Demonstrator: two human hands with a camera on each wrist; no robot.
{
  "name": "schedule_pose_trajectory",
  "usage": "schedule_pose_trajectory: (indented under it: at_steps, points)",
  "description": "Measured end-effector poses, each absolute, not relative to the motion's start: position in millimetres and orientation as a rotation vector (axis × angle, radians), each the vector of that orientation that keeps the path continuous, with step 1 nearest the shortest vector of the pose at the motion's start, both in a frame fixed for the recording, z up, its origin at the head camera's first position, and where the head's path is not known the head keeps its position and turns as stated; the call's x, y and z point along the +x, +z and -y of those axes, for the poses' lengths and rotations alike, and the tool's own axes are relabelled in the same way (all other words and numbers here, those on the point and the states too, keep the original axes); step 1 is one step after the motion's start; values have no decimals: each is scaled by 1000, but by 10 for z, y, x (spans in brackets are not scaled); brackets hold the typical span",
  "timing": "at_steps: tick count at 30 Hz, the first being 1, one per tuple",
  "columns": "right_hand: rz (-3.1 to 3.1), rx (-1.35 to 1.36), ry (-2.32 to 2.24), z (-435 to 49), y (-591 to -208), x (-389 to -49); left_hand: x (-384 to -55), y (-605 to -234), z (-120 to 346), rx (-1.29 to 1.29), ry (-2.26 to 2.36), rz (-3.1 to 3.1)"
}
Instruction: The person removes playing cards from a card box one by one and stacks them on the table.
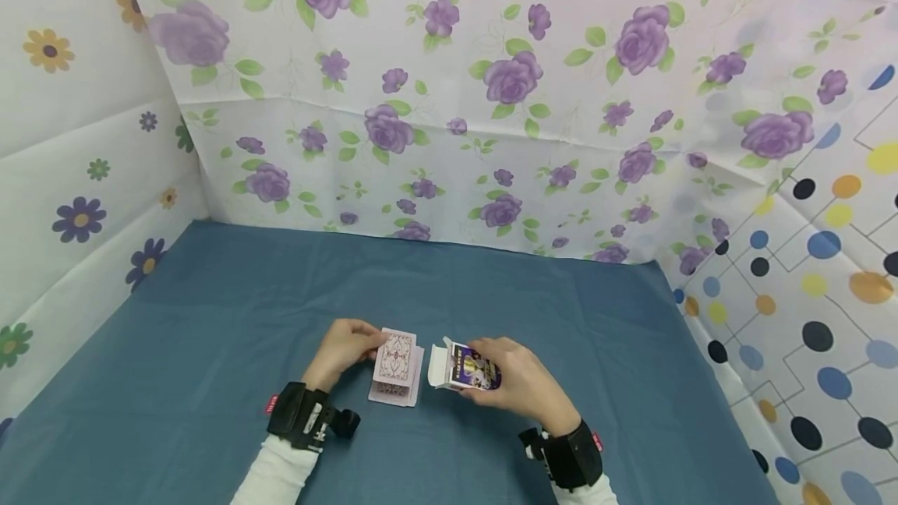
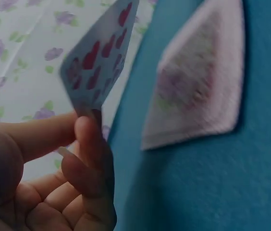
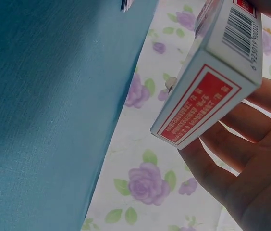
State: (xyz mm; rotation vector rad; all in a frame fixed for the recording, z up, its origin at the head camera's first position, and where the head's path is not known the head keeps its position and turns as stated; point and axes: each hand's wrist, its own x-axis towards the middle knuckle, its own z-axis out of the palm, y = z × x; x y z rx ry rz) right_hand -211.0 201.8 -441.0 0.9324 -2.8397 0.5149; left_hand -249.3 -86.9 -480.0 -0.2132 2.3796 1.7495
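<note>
My left hand (image 1: 348, 349) pinches a playing card (image 2: 102, 53) between thumb and finger. Red hearts show on its face in the left wrist view, while the head view shows its patterned back. Beneath that raised card, a deck of playing cards (image 1: 414, 390) lies on the blue cloth, its edges slightly uneven. To the right, my right hand (image 1: 521, 374) grips a card box (image 1: 471, 367) with a dark printed front. The box's white flap (image 1: 438, 367) stands open toward the deck. A barcode and a red label mark the box (image 3: 198, 108) in the right wrist view; its inside is hidden.
A blue cloth (image 1: 295, 279) covers the table. Behind it hangs a white sheet (image 1: 449, 154) with purple flowers. Flowered fabric (image 1: 70, 146) stands on the left, dotted fabric (image 1: 828, 349) on the right. Both wrists wear black camera straps (image 1: 298, 415).
</note>
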Motion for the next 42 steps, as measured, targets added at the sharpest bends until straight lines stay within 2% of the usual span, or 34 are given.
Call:
schedule_pose_trajectory:
  at_steps: [17,35,42]
  points:
    - [2850,940,524,-2014,-4422,-2116,-2422,-4905,833,-223,1458,-2688]
    - [2852,944,538,-2008,-4414,-2117,-2414,-4865,786,-215,1435,-2746]
    - [2848,945,525,-2007,-4423,-2121,-2340,-4747,711,-28,1412,-2820]
